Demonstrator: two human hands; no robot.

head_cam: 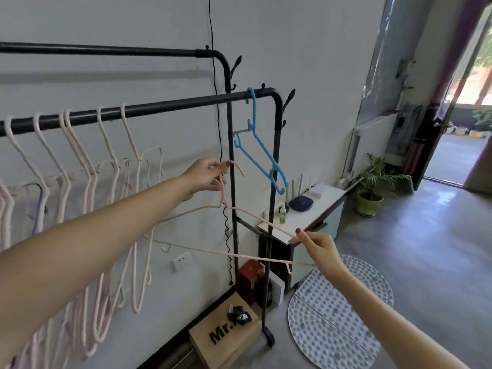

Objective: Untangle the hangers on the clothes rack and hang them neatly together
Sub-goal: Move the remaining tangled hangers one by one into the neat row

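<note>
1. The left hand point(205, 177) pinches the neck of a pale pink rope-wrapped hanger point(239, 255) just under its hook, fingers curled around the wire.
2. The right hand point(318, 250) pinches the same hanger at its right shoulder corner, thumb and forefinger pressed together on the wire.
3. This hanger is off the rail, held in the air in front of the black clothes rack point(277, 155), tilted with its right end lower.
4. On the front rail point(159, 109) hangs a row of similar pink hangers point(87, 169), spaced out toward the left; their lower parts overlap and may be tangled, though that is hard to read.
5. A blue plastic hanger point(262, 153) hangs alone near the right end of the rail, apart from the pink ones.
6. Beneath the rack sit a cardboard box point(226, 339) marked "Mr." and a red box point(249, 278); a round dotted mat point(340, 320) lies on the floor.
7. A white worktop point(319, 206) behind carries a dark router point(300, 202); a potted plant point(371, 187) stands nearby.
</note>
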